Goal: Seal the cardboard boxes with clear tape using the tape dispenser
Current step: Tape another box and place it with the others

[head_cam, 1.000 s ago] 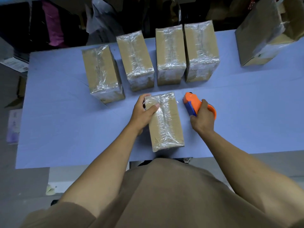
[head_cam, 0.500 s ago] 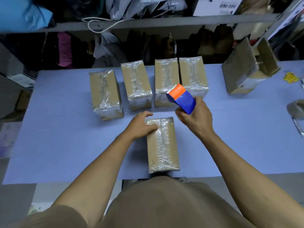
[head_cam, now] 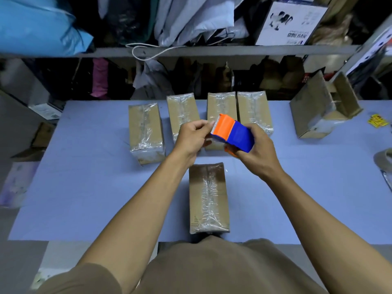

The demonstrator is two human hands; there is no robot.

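Observation:
An orange and blue tape dispenser (head_cam: 232, 132) is held up above the blue table (head_cam: 89, 179). My right hand (head_cam: 257, 151) grips its blue body from the right. My left hand (head_cam: 194, 137) pinches at the dispenser's orange cutter end with thumb and fingertips. Below my hands a taped cardboard box (head_cam: 209, 198) lies lengthwise near the table's front edge, touched by neither hand. Behind it stands a row of several taped boxes, from the leftmost box (head_cam: 146, 130) to the rightmost box (head_cam: 255, 109).
An open cardboard box (head_cam: 322, 107) stands at the table's back right. A yellow packet (head_cam: 377, 120) and a tape roll (head_cam: 385, 158) lie at the right edge. Shelves with bags and a white carton (head_cam: 290, 24) rise behind the table.
My left hand left the near box and rose to the dispenser's cutter end. My right hand lifted the dispenser off the table and turned it. The view tilted upward.

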